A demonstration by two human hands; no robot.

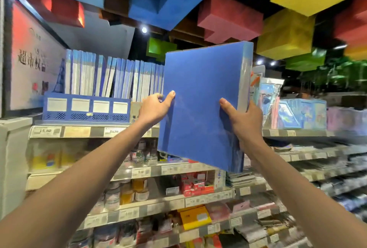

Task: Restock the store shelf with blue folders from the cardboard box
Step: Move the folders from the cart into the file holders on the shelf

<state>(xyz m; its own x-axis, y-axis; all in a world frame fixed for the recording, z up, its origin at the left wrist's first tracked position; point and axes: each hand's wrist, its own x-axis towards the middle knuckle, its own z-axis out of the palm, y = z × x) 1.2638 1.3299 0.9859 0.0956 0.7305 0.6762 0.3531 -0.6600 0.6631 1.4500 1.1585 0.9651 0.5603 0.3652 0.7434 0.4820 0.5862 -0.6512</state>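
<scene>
Your left hand (153,109) and right hand (244,120) grip opposite edges of a wrapped bundle of blue folders (200,105), thumbs on its front, raised before the top shelf (79,131). Left of it, a blue file rack (85,109) holds upright folders (111,77); pastel packets (297,112) stand to its right.

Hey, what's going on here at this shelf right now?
A person is restocking a store shelf. The left hand and right hand grip opposite edges of a thick pack of blue folders, held up in front of the top shelf. The pack is just right of the row of blue folders standing there, and not yet set down. The cardboard box is out of view.
</scene>
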